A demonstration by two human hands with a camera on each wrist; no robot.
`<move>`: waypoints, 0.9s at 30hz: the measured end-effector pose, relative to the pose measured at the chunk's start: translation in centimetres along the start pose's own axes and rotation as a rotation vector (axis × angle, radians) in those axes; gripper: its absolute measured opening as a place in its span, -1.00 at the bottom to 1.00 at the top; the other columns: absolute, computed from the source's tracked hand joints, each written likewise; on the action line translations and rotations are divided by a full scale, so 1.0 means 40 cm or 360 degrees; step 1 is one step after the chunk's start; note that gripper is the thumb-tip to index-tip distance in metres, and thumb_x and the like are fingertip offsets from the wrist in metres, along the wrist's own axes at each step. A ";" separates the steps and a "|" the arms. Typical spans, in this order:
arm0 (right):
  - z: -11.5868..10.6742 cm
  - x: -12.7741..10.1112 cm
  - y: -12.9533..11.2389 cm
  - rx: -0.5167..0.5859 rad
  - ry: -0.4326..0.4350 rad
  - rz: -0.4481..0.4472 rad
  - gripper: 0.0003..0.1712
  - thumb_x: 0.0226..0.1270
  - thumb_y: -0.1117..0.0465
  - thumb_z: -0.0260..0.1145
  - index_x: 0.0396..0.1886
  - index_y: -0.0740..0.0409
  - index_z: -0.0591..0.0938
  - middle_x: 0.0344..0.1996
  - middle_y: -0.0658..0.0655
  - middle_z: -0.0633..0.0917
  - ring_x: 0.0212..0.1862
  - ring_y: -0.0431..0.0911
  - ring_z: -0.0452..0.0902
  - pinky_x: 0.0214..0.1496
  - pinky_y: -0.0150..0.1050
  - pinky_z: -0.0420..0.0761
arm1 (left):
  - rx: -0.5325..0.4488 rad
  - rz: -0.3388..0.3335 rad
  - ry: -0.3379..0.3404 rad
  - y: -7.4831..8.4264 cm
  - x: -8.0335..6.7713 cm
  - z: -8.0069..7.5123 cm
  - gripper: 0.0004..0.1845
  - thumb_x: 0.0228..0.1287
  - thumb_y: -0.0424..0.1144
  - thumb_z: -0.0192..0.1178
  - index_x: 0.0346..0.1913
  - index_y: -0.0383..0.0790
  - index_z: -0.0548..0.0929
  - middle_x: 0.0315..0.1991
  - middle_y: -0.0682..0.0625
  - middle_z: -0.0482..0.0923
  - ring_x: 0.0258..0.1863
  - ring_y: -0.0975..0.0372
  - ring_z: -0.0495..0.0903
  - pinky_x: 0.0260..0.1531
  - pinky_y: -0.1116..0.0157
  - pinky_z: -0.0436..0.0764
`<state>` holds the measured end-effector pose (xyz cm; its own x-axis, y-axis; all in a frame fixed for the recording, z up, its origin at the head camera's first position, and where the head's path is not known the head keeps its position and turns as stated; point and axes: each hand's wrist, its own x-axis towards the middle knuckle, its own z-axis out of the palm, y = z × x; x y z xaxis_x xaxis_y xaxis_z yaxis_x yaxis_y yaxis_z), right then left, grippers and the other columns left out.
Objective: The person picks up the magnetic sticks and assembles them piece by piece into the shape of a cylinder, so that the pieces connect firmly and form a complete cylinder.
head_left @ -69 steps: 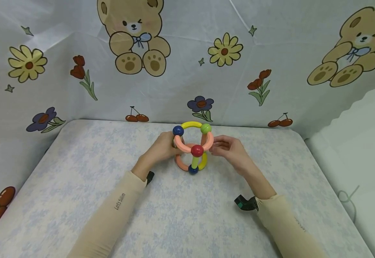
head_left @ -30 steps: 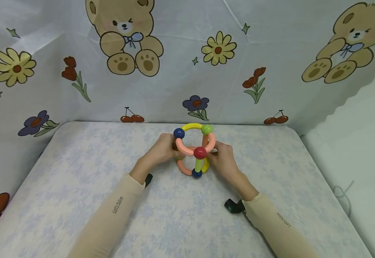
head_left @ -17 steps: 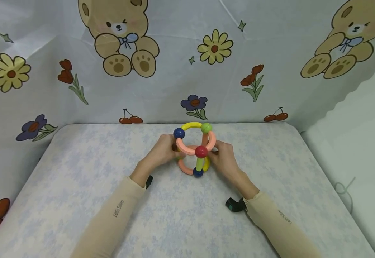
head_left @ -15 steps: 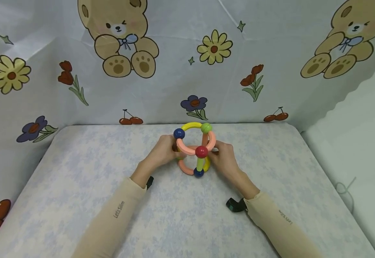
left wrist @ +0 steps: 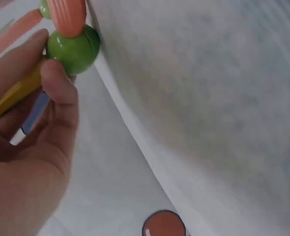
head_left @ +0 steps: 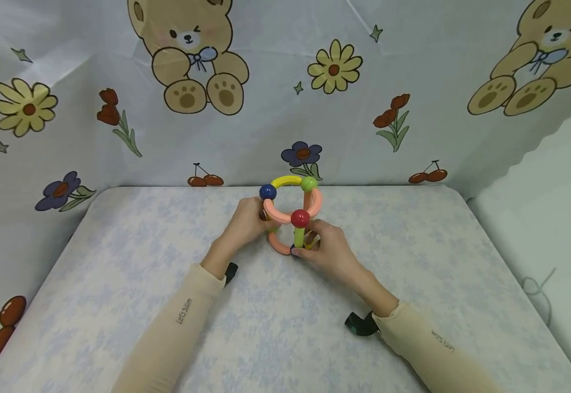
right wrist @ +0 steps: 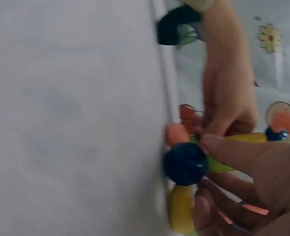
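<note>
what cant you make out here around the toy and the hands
- Head view: the left hand covers the toy's left side; its fingertips are hidden behind the arcs.
- Head view: the right hand covers the toy's lower right and most of the bottom blue ball.
- Left wrist view: the toy is cut off by the top edge; only a green ball shows.
- Right wrist view: blurred, the joints are unclear.

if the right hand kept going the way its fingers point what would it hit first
The right hand already touches the toy of curved plastic rods and coloured balls, fingers at the dark blue ball low on it. Going on, it would press into that ball first; depth is hard to judge.
</note>
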<state>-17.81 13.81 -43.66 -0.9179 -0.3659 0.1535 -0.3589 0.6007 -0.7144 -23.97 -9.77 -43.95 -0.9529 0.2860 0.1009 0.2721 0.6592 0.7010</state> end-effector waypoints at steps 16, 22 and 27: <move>-0.007 0.039 0.078 -0.0145 0.0290 -0.0026 -0.83 0.25 0.32 0.60 -0.21 0.24 0.78 -0.27 0.17 0.79 -0.16 0.03 0.77 -0.12 -0.15 0.79 | 0.0134 0.0090 -0.0149 0.022 0.001 0.009 -0.75 0.16 -0.25 0.61 -0.24 -0.27 0.73 -0.34 -0.07 0.75 -0.35 0.21 0.71 -0.31 0.27 0.68; -0.008 0.046 0.082 -0.0149 0.0305 -0.0049 -0.81 0.24 0.32 0.60 -0.18 0.28 0.79 -0.26 0.19 0.79 -0.15 0.03 0.78 -0.12 -0.13 0.80 | 0.0152 0.0079 -0.0141 0.027 0.001 0.008 -0.72 0.15 -0.25 0.61 -0.20 -0.29 0.73 -0.31 -0.09 0.75 -0.33 0.19 0.72 -0.29 0.26 0.69; -0.006 0.048 0.086 -0.0146 0.0327 -0.0055 -0.80 0.23 0.32 0.61 -0.19 0.28 0.80 -0.26 0.18 0.80 -0.15 0.02 0.79 -0.12 -0.14 0.80 | 0.0160 0.0075 -0.0146 0.028 0.004 0.008 -0.71 0.15 -0.25 0.61 -0.20 -0.30 0.72 -0.33 -0.08 0.74 -0.36 0.20 0.70 -0.32 0.27 0.68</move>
<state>-20.86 15.34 -45.64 -0.9165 -0.2405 0.3197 -0.3962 0.6557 -0.6427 -23.76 -8.76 -43.40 -0.9239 0.3773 0.0639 0.3325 0.7088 0.6221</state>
